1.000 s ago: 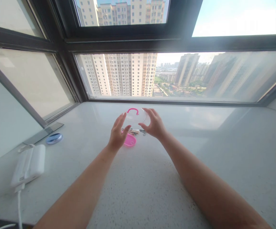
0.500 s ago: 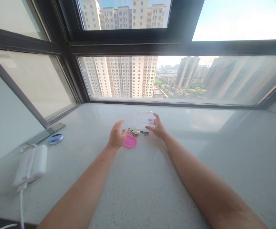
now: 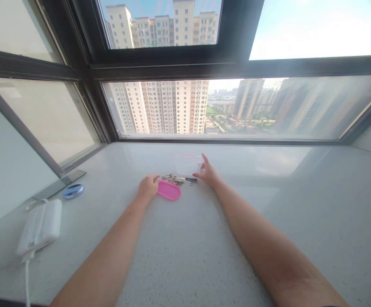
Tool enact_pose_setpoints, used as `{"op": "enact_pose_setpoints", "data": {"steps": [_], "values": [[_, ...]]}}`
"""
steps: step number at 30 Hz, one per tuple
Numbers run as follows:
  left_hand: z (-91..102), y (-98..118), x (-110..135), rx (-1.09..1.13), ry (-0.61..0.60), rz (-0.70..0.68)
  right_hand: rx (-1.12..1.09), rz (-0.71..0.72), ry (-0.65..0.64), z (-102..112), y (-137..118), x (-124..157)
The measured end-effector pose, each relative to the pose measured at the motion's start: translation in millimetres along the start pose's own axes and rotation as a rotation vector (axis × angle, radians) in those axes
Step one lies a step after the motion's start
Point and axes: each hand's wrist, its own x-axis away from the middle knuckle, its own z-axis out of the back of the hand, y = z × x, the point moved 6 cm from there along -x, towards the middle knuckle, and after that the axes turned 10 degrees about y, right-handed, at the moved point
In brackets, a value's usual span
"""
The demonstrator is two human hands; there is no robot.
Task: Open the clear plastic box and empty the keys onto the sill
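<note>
My left hand [image 3: 148,186] has its fingers closed at the left end of a pink oval tray [image 3: 170,191], which lies on the pale counter. My right hand [image 3: 208,171] holds the right side of a clear, see-through container [image 3: 188,164], thumb low and index finger up; its rim shows a pinkish line. Between the hands lies a small pile of metal clips and key-ring-like pieces [image 3: 172,178], too small to tell apart. A dark, thin clip-like piece [image 3: 191,179] sits at the pile's right, with a small ring [image 3: 191,184] just below it.
At left on the counter [image 3: 185,256] are a white power bank [image 3: 41,228] with a cable, a round bluish case [image 3: 73,191] and a flat glassy slab [image 3: 60,185]. A dark window frame [image 3: 172,70] borders the far side, with tall buildings outside.
My left hand has moved slightly left and down, its fingers now closed at the pink tray's end. The right hand stays at the clear container. The view has tilted slightly.
</note>
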Motion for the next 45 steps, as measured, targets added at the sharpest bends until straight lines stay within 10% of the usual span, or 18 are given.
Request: {"op": "enact_pose_setpoints", "data": {"steps": [8, 12, 21, 32, 45], "values": [[2.2, 18.1, 2.2, -0.038, 0.017, -0.132, -0.084, -0.193, 0.215, 44.7, 25.8, 27.8], [-2.8, 25.5, 4.2, -0.02, -0.029, -0.165, -0.04, 0.059, 0.332, 55.5, -15.7, 55.5], [-1.7, 26.9, 6.1, 0.033, -0.051, -0.103, 0.014, 0.491, -0.247, -15.8, -103.6, 98.2], [0.4, 20.1, 0.3, 0.222, 0.116, 0.032, 0.159, 0.264, -0.348, -30.8, -103.5, 96.1], [8.9, 36.8, 6.5, 0.2, 0.12, -0.062, -0.041, 0.2, -0.041, -4.9, -89.5, 73.4]]}}
